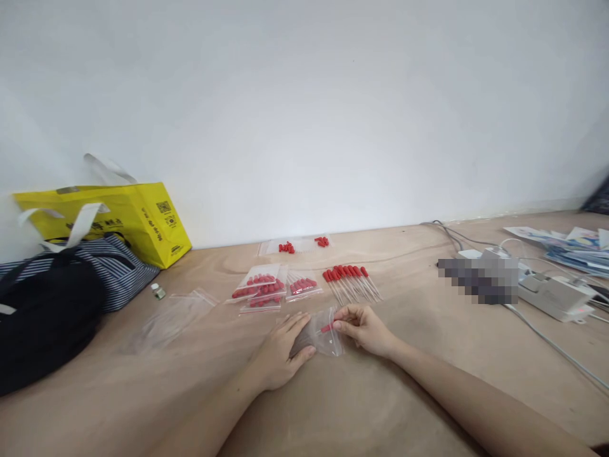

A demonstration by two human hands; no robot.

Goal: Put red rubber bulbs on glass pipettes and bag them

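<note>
A small clear zip bag [328,343] lies on the table between my hands. My left hand [283,352] steadies the bag by its left part, thumb and fingers to either side of it. My right hand [364,330] is closed, pinching a dropper by its red rubber bulb [327,328]; the dropper points left, and its thin tube is hard to see against the bag. Just beyond lies a row of several red-bulb droppers [349,273], tubes toward me. Left of them, filled zip bags [262,291] of red-bulb droppers overlap, with another filled bag [302,285] beside them.
Loose red bulbs [286,247] lie on clear plastic by the wall. To the left are flat clear bags [174,317], a small bottle [157,291], a yellow bag [157,222] and a black bag [52,317]. A power strip [554,295], cables and papers [578,244] occupy the right.
</note>
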